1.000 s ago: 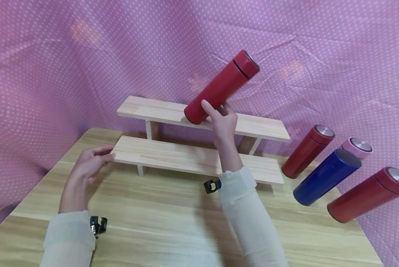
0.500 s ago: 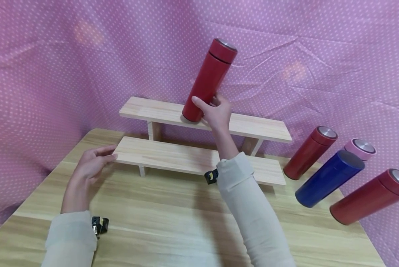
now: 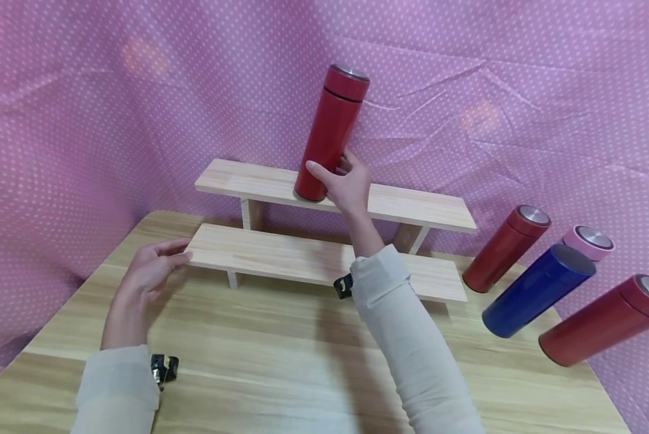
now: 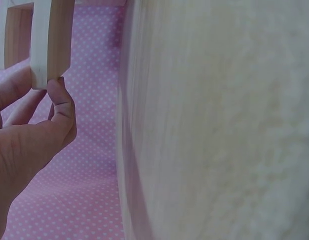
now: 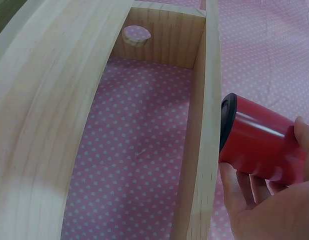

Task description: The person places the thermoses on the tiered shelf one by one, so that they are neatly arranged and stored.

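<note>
My right hand [image 3: 351,184] grips the lower part of a red vacuum flask [image 3: 332,123] with a silver-topped lid. The flask leans slightly to the right, its base at the upper board [image 3: 411,204] of a two-tier wooden shelf. In the right wrist view, the dark base of the flask [image 5: 264,140] sits right against the board's edge, thumb and fingers around the red body. At the shelf's left end my left hand [image 3: 153,265] holds the corner of the lower board [image 3: 270,250] between thumb and fingers; the left wrist view shows these fingertips [image 4: 57,87] at the board's end.
Two more red flasks, one near the shelf [image 3: 505,250] and one farther right [image 3: 601,322], stand on the wooden table [image 3: 237,374]. Between them are a blue flask [image 3: 538,292] and a partly hidden pink flask [image 3: 590,241]. Pink dotted cloth [image 3: 140,108] hangs behind.
The red flask in my right hand has tilted from a strong lean to nearly upright, its top swinging left while its base stays by the upper board. My left hand keeps its place.
</note>
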### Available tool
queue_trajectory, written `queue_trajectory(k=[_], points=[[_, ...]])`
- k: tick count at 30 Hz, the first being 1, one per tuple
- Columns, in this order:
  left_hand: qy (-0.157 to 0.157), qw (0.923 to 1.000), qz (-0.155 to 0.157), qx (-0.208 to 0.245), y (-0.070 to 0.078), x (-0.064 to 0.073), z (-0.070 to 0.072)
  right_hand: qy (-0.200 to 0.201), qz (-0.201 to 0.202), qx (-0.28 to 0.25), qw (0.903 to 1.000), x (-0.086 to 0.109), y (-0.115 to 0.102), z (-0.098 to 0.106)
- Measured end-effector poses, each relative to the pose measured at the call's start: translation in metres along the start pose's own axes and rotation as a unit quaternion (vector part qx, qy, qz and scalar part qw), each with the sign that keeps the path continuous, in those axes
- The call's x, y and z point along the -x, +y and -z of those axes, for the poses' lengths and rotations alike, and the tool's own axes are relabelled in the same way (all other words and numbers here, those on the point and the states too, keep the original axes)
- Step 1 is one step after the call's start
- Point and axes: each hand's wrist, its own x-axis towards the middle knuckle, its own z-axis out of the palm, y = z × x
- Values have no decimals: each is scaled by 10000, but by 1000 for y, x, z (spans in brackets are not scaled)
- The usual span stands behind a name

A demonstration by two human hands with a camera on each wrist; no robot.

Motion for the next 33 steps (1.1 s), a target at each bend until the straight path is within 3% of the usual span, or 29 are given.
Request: queue_trajectory(k=[10,20,33], points=[[14,9999,119,115,1,0,1,-317,502,770,9953,-2,3,-8],[-15,9999,141,62,0,-2,3,-476,497,688,9952,-1,3,-8],[-27,10000,68,-38,0,-2,-1,-323,567,795,9947,-2,6,-9]])
